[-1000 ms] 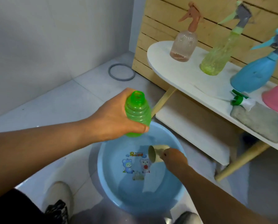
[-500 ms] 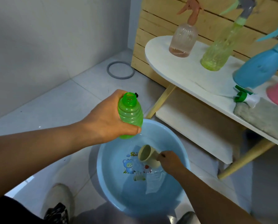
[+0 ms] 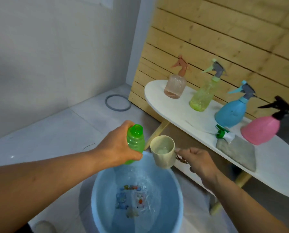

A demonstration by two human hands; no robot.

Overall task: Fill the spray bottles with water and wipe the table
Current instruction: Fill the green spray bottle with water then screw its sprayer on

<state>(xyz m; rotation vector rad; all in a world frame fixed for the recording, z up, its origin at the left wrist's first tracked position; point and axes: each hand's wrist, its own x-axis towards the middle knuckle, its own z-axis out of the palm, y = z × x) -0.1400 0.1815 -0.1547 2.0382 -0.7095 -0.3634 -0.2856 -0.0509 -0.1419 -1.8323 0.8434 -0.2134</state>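
Observation:
My left hand (image 3: 117, 147) grips an uncapped green bottle (image 3: 135, 143), upright with its mouth open, over the far rim of a blue basin (image 3: 177, 195) of water on the floor. My right hand (image 3: 198, 161) holds a beige cup (image 3: 163, 153) by its handle, just right of the bottle and above the basin; water shows inside the cup. The bottle's green spray head (image 3: 221, 133) lies on the white table (image 3: 165, 106) beside a grey cloth (image 3: 236, 152).
Four spray bottles stand on the table: clear pink (image 3: 175, 86), yellow-green (image 3: 202, 96), blue (image 3: 232, 111), pink with a black head (image 3: 261, 130). A wooden slat wall rises behind. A grey ring (image 3: 118, 103) lies on the tiled floor near the corner.
My right hand lifted the cup out of the basin, now filled with water, up beside the bottle's neck. The basin water ripples. The camera view tilted upward.

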